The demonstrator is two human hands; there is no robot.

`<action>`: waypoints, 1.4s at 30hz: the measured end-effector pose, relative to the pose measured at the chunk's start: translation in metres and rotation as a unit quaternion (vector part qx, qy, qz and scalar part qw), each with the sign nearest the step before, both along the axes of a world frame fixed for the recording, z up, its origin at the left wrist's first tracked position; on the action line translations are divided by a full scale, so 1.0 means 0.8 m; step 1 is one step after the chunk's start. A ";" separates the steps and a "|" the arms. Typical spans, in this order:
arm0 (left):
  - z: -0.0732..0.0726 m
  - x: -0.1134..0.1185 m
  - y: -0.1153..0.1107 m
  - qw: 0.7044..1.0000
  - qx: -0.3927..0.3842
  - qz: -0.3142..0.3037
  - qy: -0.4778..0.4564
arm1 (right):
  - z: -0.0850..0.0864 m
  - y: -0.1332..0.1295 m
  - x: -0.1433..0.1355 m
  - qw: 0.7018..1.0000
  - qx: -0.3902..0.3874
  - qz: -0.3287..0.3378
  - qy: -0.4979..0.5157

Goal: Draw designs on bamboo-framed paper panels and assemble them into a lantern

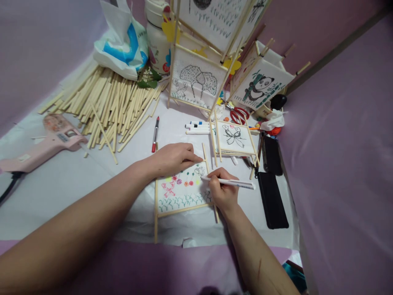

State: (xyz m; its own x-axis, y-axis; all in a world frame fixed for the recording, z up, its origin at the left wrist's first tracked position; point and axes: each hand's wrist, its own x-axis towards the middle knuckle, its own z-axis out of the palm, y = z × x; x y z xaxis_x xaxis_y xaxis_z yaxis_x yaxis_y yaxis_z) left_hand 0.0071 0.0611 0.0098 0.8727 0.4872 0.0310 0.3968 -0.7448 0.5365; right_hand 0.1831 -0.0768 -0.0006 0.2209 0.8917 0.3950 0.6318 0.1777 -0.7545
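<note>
A stick-framed white panel (184, 192) lies flat on the white-covered table, drawn with green grass, a red-pink figure, coloured flowers and a small dark outline at its upper right. My right hand (224, 190) grips a white pen (241, 183), its tip at that dark outline. Across the panel's top edge rests my left hand (176, 159), palm down, one finger stretched to the upper right corner and the others partly curled, holding nothing. A red-capped marker (156, 135) lies just above my left hand.
Many wooden sticks (107, 106) and a pink glue gun (52, 143) are at left. Framed drawings (198, 80) stand behind, with a smaller framed piece (235, 138), white markers (198, 132) and red scissors (239, 115). Two black phones (272, 200) (272, 155) lie at right.
</note>
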 end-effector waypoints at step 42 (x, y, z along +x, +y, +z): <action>-0.002 0.000 0.000 1.000 -0.003 0.004 0.006 | -0.003 -0.001 0.001 1.000 0.015 0.017 -0.006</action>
State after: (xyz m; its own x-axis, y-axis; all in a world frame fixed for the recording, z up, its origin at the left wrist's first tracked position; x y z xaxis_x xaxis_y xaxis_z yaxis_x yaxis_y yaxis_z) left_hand 0.0074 0.0613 0.0085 0.8696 0.4935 0.0171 0.4087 -0.7388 0.5358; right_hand 0.1839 -0.0777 -0.0027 0.1856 0.8860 0.4249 0.6347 0.2220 -0.7402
